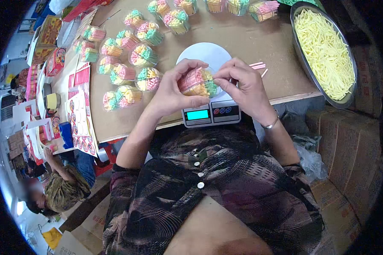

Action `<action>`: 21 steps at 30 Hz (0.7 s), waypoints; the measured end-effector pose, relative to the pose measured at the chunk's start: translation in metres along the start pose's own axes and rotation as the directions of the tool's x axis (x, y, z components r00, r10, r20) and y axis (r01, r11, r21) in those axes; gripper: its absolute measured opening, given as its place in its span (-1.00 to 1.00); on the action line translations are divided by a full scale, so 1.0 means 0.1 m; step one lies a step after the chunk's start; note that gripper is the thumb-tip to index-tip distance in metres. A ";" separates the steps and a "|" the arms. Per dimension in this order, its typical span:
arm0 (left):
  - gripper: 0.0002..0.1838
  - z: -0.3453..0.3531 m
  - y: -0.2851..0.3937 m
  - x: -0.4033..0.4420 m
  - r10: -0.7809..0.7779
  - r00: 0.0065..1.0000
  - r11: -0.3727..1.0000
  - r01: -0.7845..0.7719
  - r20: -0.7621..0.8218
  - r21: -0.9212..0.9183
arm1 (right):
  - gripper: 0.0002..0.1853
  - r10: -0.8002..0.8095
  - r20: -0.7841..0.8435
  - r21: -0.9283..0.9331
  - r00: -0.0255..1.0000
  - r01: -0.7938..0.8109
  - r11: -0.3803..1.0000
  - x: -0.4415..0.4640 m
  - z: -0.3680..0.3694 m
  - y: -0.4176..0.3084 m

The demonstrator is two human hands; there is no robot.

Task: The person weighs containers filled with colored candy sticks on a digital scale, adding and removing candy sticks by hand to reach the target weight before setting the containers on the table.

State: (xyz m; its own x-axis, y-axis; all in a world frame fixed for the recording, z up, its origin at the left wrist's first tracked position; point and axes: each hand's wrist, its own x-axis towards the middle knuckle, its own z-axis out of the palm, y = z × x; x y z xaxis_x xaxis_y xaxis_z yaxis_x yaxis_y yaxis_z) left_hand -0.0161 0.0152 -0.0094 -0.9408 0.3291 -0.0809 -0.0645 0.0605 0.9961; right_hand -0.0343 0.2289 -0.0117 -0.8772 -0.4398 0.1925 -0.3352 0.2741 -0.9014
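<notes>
My left hand (168, 91) is wrapped round a clear plastic cup (194, 83) packed with pink, yellow and green sticks. The cup lies tilted on its side, its open end toward the right. At that end, my right hand (245, 88) has thumb and fingers pinched together by the green sticks; what is between the fingertips is too small to make out. Both hands are above a digital kitchen scale (211, 115) with a round white pan (203, 50) and a lit display. A few loose pink sticks (258, 66) lie on the table just beyond my right hand.
Several filled cups (144, 55) stand or lie across the brown tabletop (259, 42). An oval metal tray (301, 63) of yellow sticks (325, 55) is at the right. Sticker sheets (78, 114) lie at the left, near another person (66, 187). Cardboard boxes (342, 144) stand at the right.
</notes>
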 end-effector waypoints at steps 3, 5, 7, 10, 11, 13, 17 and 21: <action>-0.28 0.02 0.00 0.02 0.037 0.999 0.999 -0.037 -0.006 -0.002 | -0.93 -0.072 -0.082 -0.087 0.994 0.065 0.994 0.03 -0.09 0.06; -0.22 0.03 -0.01 0.06 0.055 0.998 0.997 -0.057 -0.038 -0.055 | -0.95 -0.087 -0.171 -0.069 0.981 0.077 0.995 0.00 -0.20 0.11; -0.15 0.01 -0.03 0.08 0.069 0.995 0.991 -0.077 -0.075 -0.107 | -0.92 0.221 -0.391 0.343 0.893 -0.082 0.936 -0.05 -0.37 0.16; -0.23 -0.03 -0.19 0.15 0.140 0.990 0.978 -0.143 -0.032 -0.153 | -0.88 0.207 -0.465 0.215 0.861 -0.117 0.970 -0.18 -0.58 0.46; -0.23 -0.03 -0.25 0.16 0.160 0.986 0.963 -0.165 -0.041 -0.212 | -0.89 0.276 -0.483 0.211 0.831 -0.196 0.958 -0.25 -0.65 0.47; -0.22 -0.05 -0.36 0.24 0.222 0.974 0.946 -0.227 -0.048 -0.233 | -0.91 0.275 -0.528 0.208 0.804 -0.192 0.959 -0.32 -0.80 0.54; -0.20 0.01 -0.34 0.18 0.201 0.977 0.963 -0.210 -0.069 -0.170 | -0.90 0.352 -0.513 0.361 0.783 -0.175 0.916 -0.27 -0.88 0.46; -0.08 0.01 -0.24 0.05 0.284 0.951 0.958 -0.276 -0.123 0.075 | -0.91 0.319 -0.474 0.307 0.821 -0.185 0.933 0.07 -1.14 0.20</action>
State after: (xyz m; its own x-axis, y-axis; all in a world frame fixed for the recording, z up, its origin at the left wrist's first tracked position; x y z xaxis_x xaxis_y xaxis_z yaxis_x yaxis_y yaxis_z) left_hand -0.0186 0.0159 -0.0337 -0.9539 0.2139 0.2104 0.2233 0.0380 0.9740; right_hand -0.0866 0.3288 0.0156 -0.9898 0.1314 0.0546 -0.0451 0.0743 -0.9962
